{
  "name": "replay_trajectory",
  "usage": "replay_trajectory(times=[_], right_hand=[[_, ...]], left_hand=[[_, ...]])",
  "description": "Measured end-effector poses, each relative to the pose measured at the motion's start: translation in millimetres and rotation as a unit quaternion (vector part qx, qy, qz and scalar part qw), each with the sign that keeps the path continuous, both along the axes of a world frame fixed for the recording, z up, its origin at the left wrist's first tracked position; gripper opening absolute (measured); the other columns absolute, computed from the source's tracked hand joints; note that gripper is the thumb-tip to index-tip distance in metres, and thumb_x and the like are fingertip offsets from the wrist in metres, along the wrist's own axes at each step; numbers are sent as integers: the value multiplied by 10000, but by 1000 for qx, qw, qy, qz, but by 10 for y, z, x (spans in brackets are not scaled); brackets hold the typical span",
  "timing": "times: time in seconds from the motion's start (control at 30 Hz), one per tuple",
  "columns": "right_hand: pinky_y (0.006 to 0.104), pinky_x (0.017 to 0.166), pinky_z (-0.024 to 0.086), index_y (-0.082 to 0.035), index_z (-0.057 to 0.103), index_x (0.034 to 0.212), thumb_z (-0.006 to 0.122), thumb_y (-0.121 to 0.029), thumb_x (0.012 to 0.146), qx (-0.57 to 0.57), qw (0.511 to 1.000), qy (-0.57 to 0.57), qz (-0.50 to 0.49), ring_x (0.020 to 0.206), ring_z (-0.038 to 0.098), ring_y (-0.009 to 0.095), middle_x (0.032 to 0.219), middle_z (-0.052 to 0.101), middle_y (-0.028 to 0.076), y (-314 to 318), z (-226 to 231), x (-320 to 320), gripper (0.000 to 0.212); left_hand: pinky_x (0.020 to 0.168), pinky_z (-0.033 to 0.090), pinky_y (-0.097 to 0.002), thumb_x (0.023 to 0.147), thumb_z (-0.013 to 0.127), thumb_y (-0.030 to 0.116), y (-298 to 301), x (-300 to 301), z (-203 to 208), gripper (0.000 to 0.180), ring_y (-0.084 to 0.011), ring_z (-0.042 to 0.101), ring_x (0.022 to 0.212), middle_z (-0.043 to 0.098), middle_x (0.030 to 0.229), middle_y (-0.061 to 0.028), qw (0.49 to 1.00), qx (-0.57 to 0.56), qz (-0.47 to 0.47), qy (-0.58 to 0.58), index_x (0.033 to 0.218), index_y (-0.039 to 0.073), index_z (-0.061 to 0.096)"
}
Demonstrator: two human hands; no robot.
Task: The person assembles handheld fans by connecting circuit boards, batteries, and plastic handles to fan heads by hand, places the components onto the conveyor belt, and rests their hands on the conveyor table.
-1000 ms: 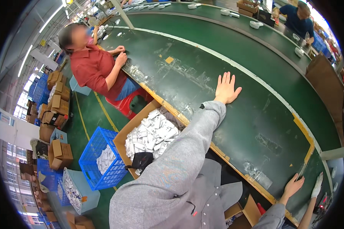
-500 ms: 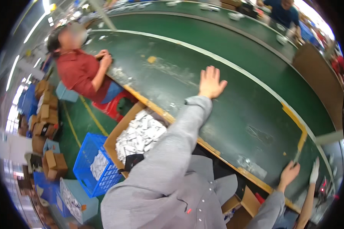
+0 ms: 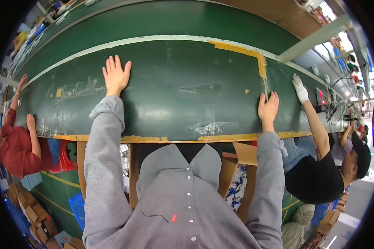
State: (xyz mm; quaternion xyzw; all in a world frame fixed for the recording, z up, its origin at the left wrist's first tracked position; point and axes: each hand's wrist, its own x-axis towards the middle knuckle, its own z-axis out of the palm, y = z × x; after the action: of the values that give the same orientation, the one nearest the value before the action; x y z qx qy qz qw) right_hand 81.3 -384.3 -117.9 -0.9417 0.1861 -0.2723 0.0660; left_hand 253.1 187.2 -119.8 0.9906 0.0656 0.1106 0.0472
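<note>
My left hand (image 3: 117, 78) lies palm down on the dark green worktable (image 3: 153, 83), fingers spread, holding nothing. Farther right, my right hand (image 3: 269, 109) rests on the same top nearer the front edge, its fingers apart and no object in them. Yellow tape (image 3: 262, 65) runs on the table just beyond the right hand. Scuffed, whitish marks (image 3: 210, 128) show on the surface between my hands, close to the front edge.
A cardboard box with white parts (image 3: 125, 159) stands below the table at left; another with blue-and-white pieces (image 3: 237, 186) is at right. A co-worker's gloved hand (image 3: 300, 89) rests at right. Another co-worker in a red shirt (image 3: 18, 143) sits at left.
My view has swung right and levelled, so the table's front edge now runs nearly straight across. Both hands stay open on the table. The right-hand co-worker has come further into view.
</note>
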Motion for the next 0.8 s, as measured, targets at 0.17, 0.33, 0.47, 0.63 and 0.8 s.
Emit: replay_trajectory(times=[0.17,0.33,0.47,0.63,0.8], right_hand=[[442,1130,305,47,507,1292,539,-385,926,16,999,33,-14,1343,386,382,1401,472,233,7,22,4,567],[441,1137,295,31,493,1317,533,-399,928,42,998,34,-10,1354,377,373,1423,454,221,29,80,37,582],[433,1145,284,18,493,1325,531,-402,928,46,998,44,-25,1368,364,357,1441,444,203,32,73,29,579],[431,1146,279,21,494,1323,531,-399,926,44,998,44,-24,1369,363,356,1440,443,206,14,69,0,579],[431,1143,282,26,496,1319,536,-386,925,42,998,44,-23,1365,365,357,1430,450,211,62,101,-17,571]], left_hand=[[1197,107,-482,971,327,607,19,6,-45,780,-302,150,1492,201,1602,-163,1000,6,-3,2,1529,67,259],[1197,105,-481,972,327,608,28,11,-12,778,-302,147,1492,201,1602,-159,1000,-1,-8,-9,1531,71,256],[1197,109,-483,974,329,601,11,13,24,772,-302,151,1491,206,1600,-161,1000,6,-2,0,1531,72,256],[1197,111,-483,968,348,589,-39,-30,55,778,-308,155,1490,206,1599,-171,1000,-2,-3,3,1527,56,258],[1199,104,-486,966,349,591,-39,-69,80,786,-309,149,1492,198,1599,-176,1000,-10,-1,12,1526,48,255]])
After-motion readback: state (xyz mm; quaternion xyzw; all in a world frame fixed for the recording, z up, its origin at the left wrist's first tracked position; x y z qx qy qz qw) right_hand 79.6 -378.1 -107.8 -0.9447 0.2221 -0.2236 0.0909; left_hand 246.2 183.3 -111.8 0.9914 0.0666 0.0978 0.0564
